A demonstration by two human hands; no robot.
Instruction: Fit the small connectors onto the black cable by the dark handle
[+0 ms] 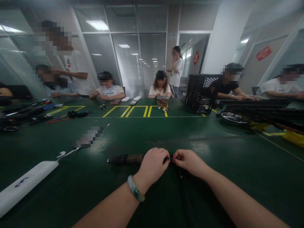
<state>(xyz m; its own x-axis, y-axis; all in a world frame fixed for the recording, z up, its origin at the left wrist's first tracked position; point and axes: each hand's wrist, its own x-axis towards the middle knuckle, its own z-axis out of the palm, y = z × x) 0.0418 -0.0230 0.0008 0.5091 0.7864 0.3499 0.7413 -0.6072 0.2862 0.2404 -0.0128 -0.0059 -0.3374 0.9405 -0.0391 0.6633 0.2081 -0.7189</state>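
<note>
Together, left hand (153,166) and right hand (190,163) pinch one black cable (125,159); one bangle (135,188) on left wrist.

The cable sleeve (125,159) is black and brown. The jade bangle (135,188) is mottled pale green. The dark green surface (213,152) bears yellow outlines.

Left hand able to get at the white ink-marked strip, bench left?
Probably yes. The left hand is on a black cable with the right hand, so it would likely have to leave that first. Nothing visibly stands between it and the white strip on the green bench mat.
</note>
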